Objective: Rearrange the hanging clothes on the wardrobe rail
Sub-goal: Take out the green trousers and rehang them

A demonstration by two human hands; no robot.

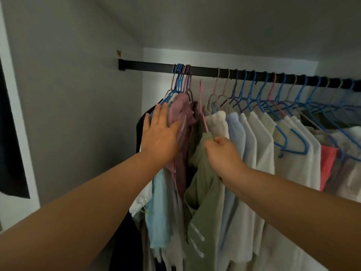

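Wardrobe wall point(78, 94): plain grey, on the far left, carrying the bracket end of the rail.
Rail point(203, 71): a dark bar running from the left wall out past the right edge, sloping slightly down in the view.
Left cluster point(180, 75): several blue, purple and beige hangers bunched tight together on the rail, carrying a black garment, a light blue one and a mauve garment point(182, 108).
Left hand point(160, 132): open, fingers straight and spread, palm pressed flat against the mauve garment and the bunched clothes beside it.
Pink hanger point(202, 104): off the rail, its hook just below the bar in the gap between the left cluster and the long row; tilted, with its lower end going into the collar of the olive shirt.
Olive shirt point(203, 192): hangs from the pink hanger, in the gap, in front of the cream clothes.
Right hand point(222, 153): fingers curled, gripping the olive shirt at its neck where the pink hanger enters.
Right row point(259, 133): cream, white and pale blue shirts on mostly blue hangers, evenly spaced along the rail; a coral garment point(328, 163) shows further right.
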